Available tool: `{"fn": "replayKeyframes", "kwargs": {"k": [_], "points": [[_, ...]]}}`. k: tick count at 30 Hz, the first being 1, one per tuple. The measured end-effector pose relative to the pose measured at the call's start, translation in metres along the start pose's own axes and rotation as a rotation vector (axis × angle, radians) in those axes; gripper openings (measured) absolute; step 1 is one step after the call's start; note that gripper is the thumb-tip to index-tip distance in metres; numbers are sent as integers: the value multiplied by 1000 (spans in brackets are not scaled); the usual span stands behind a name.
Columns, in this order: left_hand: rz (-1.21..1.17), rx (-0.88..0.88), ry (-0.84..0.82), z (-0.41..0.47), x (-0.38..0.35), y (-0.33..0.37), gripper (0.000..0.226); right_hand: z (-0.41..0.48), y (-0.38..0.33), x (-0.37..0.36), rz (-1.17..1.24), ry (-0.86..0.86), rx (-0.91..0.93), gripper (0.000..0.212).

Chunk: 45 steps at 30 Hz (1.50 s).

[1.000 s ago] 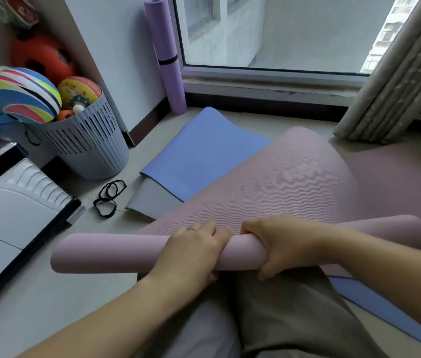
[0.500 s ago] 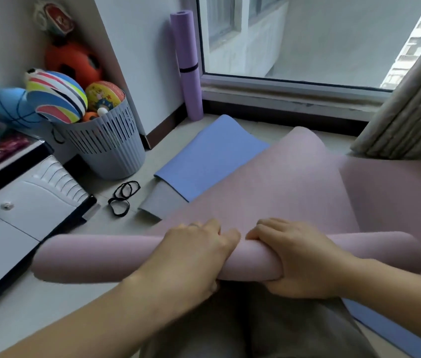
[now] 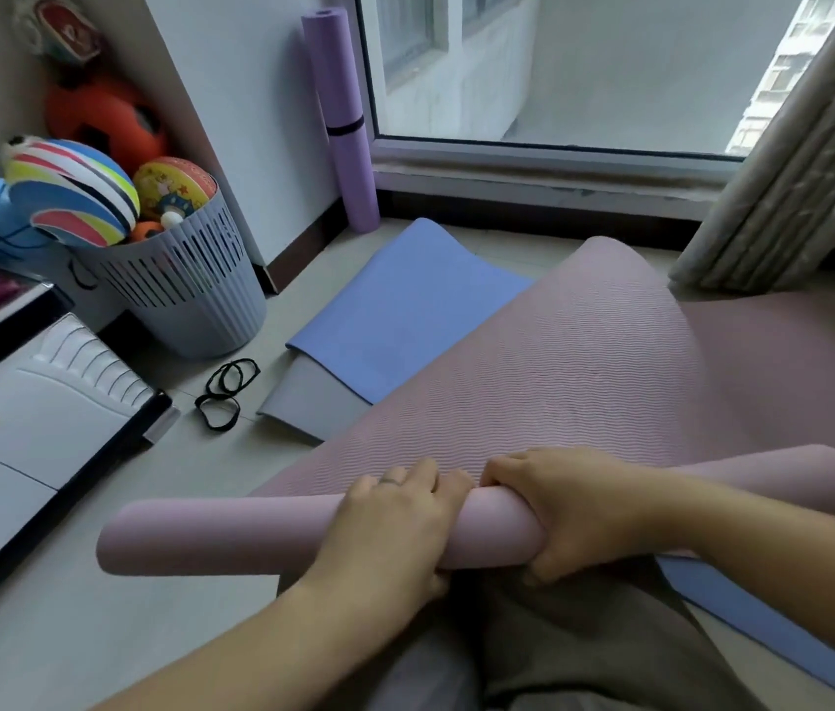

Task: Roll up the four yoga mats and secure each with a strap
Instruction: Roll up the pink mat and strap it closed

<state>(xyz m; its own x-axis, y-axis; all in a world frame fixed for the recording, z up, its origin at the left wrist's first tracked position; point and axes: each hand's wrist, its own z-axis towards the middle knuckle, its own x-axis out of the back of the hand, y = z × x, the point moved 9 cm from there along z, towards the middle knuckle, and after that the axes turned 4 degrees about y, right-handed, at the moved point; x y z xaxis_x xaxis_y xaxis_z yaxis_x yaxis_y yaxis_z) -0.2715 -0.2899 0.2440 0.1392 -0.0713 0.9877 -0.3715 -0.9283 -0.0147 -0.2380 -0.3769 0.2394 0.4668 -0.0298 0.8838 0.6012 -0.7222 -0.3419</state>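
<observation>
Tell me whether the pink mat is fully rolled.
No, left hand and right hand grip the pink mat, much of it unrolled beyond them.

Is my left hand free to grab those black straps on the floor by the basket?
Probably not yet. The left hand grips the pink mat roll, as does the right hand. The black straps lie uncovered on the floor to its left, so letting go should open the way.

Left hand point(image 3: 395, 526) and right hand point(image 3: 574, 510) side by side on the near half-rolled mat point(image 3: 231, 536); straps point(image 3: 225, 395) far-left of it, basket point(image 3: 200, 300) beyond, flat mat point(image 3: 405, 310) right of them.
</observation>
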Motion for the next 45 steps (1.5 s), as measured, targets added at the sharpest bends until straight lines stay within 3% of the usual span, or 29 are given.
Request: {"fn": "replayKeyframes", "kwargs": {"k": [2,6,8,10,12,14,15,18,21,24,27,30,32,36,37,39,42,45], "points": [[-51,-23,-9,4,1,1,61,-1,2,-2,-47,-5,-16,61],[-404,-95,-282,20,-4,-11,45,-14,-19,4,-419,385,71,62],[-461,-98,-383,24,-5,-12,44,-11,-16,5,-374,355,37,58],[-381,-28,-258,28,0,-16,50,-1,-6,7,-237,223,-14,55],[-125,0,22,21,5,-15,65,9,2,13,-142,131,-34,55],[12,-23,140,11,1,-6,77,12,4,9,-100,81,-42,54],[28,-21,173,10,1,-5,79,12,2,7,-135,102,-39,53],[22,-21,158,14,9,-8,71,-1,-12,12,-354,382,15,47],[17,-52,224,14,36,-14,65,-12,-18,31,-251,583,96,47],[37,-35,232,11,69,-24,57,-11,-23,64,-165,628,165,51],[46,-34,187,7,70,-19,55,-8,-27,64,-211,488,215,53],[-220,-35,-38,5,23,-5,58,-12,-18,32,-248,188,134,58],[-332,-81,-188,8,-3,1,56,-18,-10,12,-264,126,67,69],[-484,-96,-377,19,-11,-11,49,-21,-19,8,-399,406,118,66],[-479,-96,-386,20,-13,-11,48,-17,-19,5,-399,396,118,63],[-383,-53,-272,20,-10,-13,48,-6,-16,5,-365,275,91,56],[-80,0,16,11,-1,-9,68,11,-6,10,-173,52,50,55],[-120,30,82,10,1,-11,70,18,-1,14,-146,-45,13,62]]}}
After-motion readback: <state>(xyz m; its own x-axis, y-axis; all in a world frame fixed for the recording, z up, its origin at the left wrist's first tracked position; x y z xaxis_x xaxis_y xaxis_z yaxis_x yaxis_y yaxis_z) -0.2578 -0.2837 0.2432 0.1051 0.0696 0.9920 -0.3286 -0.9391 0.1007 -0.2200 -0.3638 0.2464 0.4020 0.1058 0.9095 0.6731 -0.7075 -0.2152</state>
